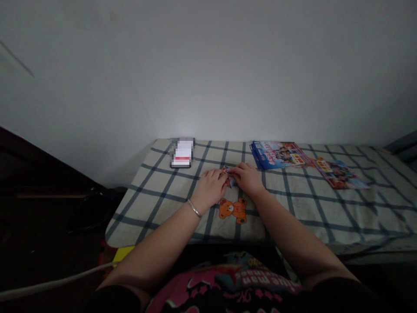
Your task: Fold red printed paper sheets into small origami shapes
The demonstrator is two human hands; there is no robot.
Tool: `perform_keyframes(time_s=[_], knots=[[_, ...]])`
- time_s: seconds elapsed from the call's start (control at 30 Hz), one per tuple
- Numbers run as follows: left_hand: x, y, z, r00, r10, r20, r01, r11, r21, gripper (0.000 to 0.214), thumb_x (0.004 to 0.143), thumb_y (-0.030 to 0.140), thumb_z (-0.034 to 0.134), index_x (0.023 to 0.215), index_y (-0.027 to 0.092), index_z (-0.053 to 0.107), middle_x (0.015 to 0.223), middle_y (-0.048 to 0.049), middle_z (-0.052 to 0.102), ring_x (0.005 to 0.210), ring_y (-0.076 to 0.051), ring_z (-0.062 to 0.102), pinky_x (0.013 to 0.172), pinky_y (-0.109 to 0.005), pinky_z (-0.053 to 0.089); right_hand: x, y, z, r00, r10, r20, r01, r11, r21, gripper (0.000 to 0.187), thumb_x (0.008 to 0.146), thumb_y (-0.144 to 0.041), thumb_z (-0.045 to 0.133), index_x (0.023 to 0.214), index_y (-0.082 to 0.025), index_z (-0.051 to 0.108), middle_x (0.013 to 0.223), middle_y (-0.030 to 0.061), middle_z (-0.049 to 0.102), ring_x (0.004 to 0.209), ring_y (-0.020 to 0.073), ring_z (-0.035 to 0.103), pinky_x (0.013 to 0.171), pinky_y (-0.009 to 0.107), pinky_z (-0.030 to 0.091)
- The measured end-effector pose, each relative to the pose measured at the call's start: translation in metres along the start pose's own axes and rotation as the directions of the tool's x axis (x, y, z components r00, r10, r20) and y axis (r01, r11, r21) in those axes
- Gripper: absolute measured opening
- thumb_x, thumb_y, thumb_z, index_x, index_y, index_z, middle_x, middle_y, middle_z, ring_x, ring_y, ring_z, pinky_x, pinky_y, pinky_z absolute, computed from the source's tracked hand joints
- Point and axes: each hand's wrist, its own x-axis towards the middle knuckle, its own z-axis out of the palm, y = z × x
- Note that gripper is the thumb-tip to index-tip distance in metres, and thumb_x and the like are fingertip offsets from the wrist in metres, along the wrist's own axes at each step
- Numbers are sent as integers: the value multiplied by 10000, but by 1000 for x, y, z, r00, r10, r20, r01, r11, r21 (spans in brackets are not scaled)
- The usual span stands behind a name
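Note:
A small piece of folded, colourful printed paper (pixel 231 181) lies on the checked cloth between my two hands, partly covered by the fingers. My left hand (pixel 209 188), with a silver bangle at the wrist, has its fingers closed over the paper's left side. From the right, my right hand (pixel 249 178) pinches the paper's edge with thumb and fingertips. Just below the hands, an orange bear (pixel 233 210) is printed on the cloth. The exact shape of the folds is too small and dim to make out.
A phone (pixel 182 153) with a lit, blurred screen lies at the back left. Glossy printed booklets (pixel 276 154) and another colourful leaflet (pixel 342 173) lie to the right. The checked cloth (pixel 146 208) covers the table, which stands against a white wall (pixel 228 74).

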Motion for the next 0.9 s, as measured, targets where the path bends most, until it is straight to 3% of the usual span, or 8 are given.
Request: perform_keyframes(time_s=[0.3, 0.67, 0.9], knots=[[2, -5, -3, 1000, -16, 25, 15, 1000, 19, 246, 927, 221, 485, 1123, 204, 633, 1169, -65, 640, 1083, -224, 555, 922, -394, 430, 0, -3, -1, 999, 28, 22, -28, 999, -17, 252, 933, -318, 513, 1095, -314, 706, 1078, 47, 651, 985, 227, 523, 873, 344, 413], [-4, -9, -13, 999, -44, -18, 46, 994, 96, 265, 921, 242, 478, 869, 162, 725, 875, -88, 710, 851, -238, 622, 963, -499, 384, 0, -5, -2, 997, 66, 43, -64, 997, -39, 263, 941, -360, 499, 1099, -308, 703, 1091, 58, 640, 1012, 233, 526, 875, 345, 415], [-6, -14, -16, 996, -92, -13, 93, 991, 99, 303, 933, 276, 461, 845, 167, 729, 1003, -88, 691, 980, -253, 585, 836, -434, 466, 0, -7, -3, 996, 74, 44, -73, 997, -32, 261, 941, -352, 500, 1098, -310, 705, 1084, 60, 637, 1022, 232, 526, 866, 341, 418]])
